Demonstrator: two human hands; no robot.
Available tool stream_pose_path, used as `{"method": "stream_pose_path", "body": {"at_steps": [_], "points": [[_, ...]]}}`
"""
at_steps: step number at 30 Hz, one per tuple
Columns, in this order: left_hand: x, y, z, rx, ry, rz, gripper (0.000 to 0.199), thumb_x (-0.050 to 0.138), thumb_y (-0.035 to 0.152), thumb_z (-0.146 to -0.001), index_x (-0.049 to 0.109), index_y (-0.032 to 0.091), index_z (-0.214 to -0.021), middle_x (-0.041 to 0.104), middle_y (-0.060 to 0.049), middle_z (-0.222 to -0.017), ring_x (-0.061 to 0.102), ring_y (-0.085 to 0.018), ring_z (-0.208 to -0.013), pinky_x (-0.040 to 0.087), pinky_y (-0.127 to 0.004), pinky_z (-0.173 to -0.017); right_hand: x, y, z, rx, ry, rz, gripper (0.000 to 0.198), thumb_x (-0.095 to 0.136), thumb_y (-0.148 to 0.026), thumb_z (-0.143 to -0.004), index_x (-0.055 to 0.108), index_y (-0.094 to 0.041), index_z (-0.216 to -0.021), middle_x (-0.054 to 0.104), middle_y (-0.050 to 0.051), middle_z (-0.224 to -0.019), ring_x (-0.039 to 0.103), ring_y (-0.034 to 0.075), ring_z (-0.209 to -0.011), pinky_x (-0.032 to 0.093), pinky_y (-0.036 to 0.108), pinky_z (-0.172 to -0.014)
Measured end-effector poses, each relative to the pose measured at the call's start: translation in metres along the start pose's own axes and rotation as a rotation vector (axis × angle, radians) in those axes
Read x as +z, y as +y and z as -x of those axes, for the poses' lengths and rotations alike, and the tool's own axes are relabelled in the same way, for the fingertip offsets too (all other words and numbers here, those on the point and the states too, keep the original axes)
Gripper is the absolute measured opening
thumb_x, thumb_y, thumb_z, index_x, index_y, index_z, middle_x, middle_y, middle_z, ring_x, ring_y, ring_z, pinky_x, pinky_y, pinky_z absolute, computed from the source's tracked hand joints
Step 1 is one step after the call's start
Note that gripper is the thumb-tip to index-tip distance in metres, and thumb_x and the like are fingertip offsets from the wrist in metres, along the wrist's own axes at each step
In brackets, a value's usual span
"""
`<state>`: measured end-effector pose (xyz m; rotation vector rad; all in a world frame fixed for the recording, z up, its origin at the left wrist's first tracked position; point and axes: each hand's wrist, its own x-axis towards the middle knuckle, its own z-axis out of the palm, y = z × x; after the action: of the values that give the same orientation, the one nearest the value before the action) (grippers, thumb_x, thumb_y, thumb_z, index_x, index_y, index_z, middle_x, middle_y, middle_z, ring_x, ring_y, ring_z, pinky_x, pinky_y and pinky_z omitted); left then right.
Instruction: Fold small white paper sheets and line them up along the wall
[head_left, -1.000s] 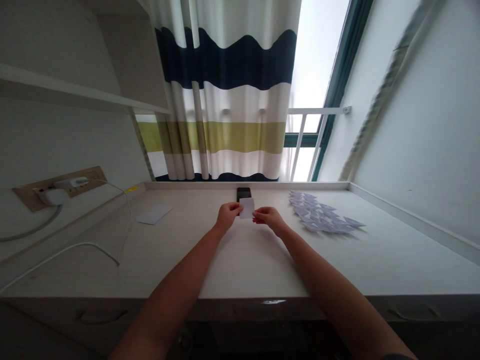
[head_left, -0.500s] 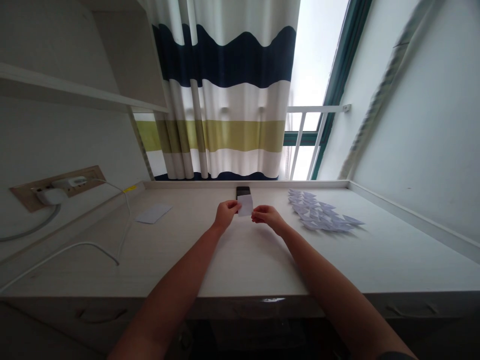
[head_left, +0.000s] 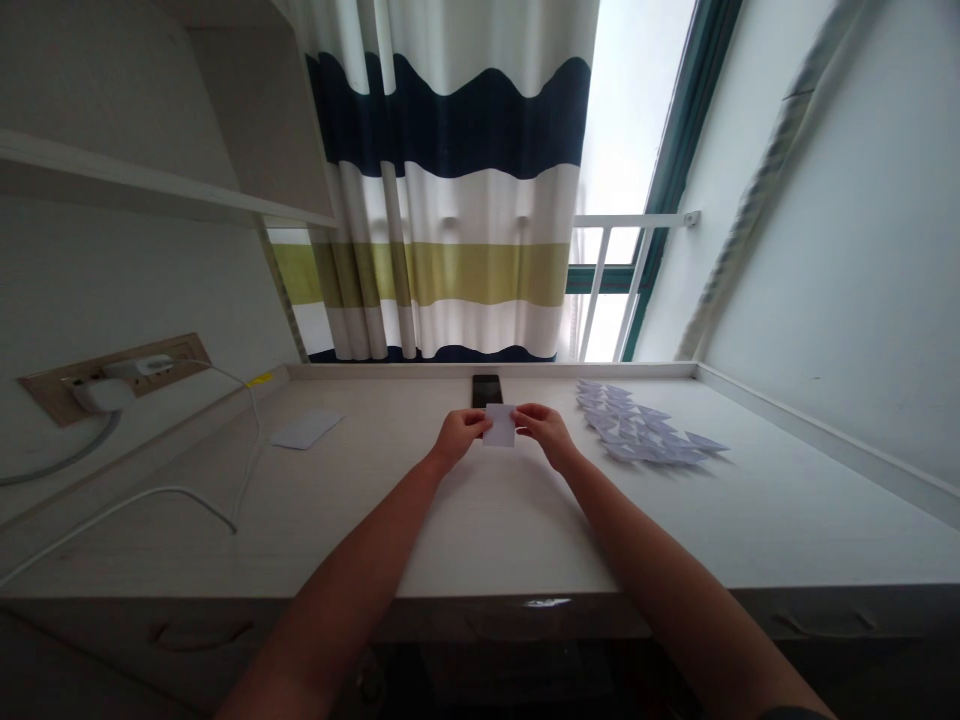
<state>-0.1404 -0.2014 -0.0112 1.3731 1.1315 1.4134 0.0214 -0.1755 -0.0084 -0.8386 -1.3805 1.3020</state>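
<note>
A small white sheet of paper (head_left: 499,427) is held up over the middle of the desk. My left hand (head_left: 459,436) pinches its left edge, and my right hand (head_left: 545,430) grips its upper right edge, fingers closed. Just behind the paper lies a black phone (head_left: 486,389), its near end partly covered from view. To the right of my hands, many folded white paper pieces (head_left: 637,425) with pointed tips are laid out in overlapping rows. A flat stack or sheet of white paper (head_left: 306,429) rests on the left; its thickness is unclear.
The pale desk (head_left: 502,540) has a raised rim along its back and right side. White cables (head_left: 251,440) run across its left part from a wall socket (head_left: 142,365). A shelf (head_left: 165,185) overhangs at upper left, and a striped curtain (head_left: 450,200) hangs behind.
The paper has shifted slightly right and nearer, uncovering more of the phone. My right hand has come from beside the paper to gripping its right edge.
</note>
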Motion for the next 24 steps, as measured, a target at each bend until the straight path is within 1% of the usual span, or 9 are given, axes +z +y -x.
{"method": "stream_pose_path", "body": {"at_steps": [2,6,13,19,21,24], "points": [[0.0004,-0.0006,0.0,-0.011,-0.016,-0.006,0.021,0.068,0.025,-0.056,0.067,0.011,-0.071,0.066,-0.006,-0.072,0.058,-0.016,-0.067,0.046,-0.032,-0.067,0.0001,-0.0009,0.0001,-0.005,0.017,-0.013,0.024,0.07,-0.035,-0.055,0.062,-0.016,-0.068,0.061,0.0,-0.064,0.056,0.012,-0.062,0.044,0.028,-0.063],[0.0012,-0.0012,-0.0002,-0.024,-0.023,-0.007,0.02,0.067,0.023,-0.057,0.067,0.011,-0.073,0.066,-0.006,-0.072,0.058,-0.016,-0.066,0.046,-0.031,-0.066,0.0001,-0.0024,0.0002,-0.026,0.037,-0.02,0.023,0.07,-0.035,-0.054,0.059,-0.016,-0.062,0.059,-0.001,-0.06,0.054,0.011,-0.059,0.043,0.027,-0.061],[0.0001,-0.0008,0.0005,-0.027,-0.025,-0.001,0.019,0.067,0.023,-0.057,0.067,0.011,-0.072,0.066,-0.006,-0.072,0.058,-0.015,-0.065,0.046,-0.03,-0.065,-0.0002,-0.003,0.0017,-0.014,-0.006,-0.018,0.024,0.068,-0.037,-0.057,0.059,-0.017,-0.067,0.061,0.0,-0.064,0.056,0.012,-0.061,0.044,0.028,-0.063],[0.0012,-0.0001,0.0014,-0.027,-0.035,-0.005,0.02,0.068,0.023,-0.056,0.067,0.012,-0.072,0.066,-0.006,-0.071,0.058,-0.016,-0.066,0.047,-0.03,-0.065,-0.0015,-0.0033,0.0018,-0.02,-0.021,-0.03,0.023,0.067,-0.036,-0.058,0.054,-0.017,-0.061,0.059,-0.002,-0.062,0.055,0.011,-0.061,0.044,0.026,-0.061],[0.0012,-0.0001,0.0014,-0.025,-0.022,-0.011,0.019,0.067,0.023,-0.056,0.067,0.012,-0.072,0.066,-0.006,-0.071,0.058,-0.016,-0.066,0.047,-0.03,-0.065,-0.0008,-0.0033,0.0024,-0.004,-0.044,-0.045,0.024,0.067,-0.037,-0.059,0.054,-0.017,-0.064,0.06,-0.001,-0.064,0.056,0.012,-0.062,0.045,0.026,-0.061],[-0.0002,-0.0004,0.0008,-0.016,0.028,0.001,0.018,0.067,0.022,-0.056,0.067,0.011,-0.071,0.066,-0.006,-0.072,0.059,-0.016,-0.067,0.047,-0.03,-0.066,0.0018,-0.0026,0.0034,0.065,-0.09,-0.032,0.027,0.068,-0.035,-0.058,0.056,-0.018,-0.075,0.062,0.0,-0.064,0.058,0.013,-0.062,0.047,0.028,-0.06]]}}
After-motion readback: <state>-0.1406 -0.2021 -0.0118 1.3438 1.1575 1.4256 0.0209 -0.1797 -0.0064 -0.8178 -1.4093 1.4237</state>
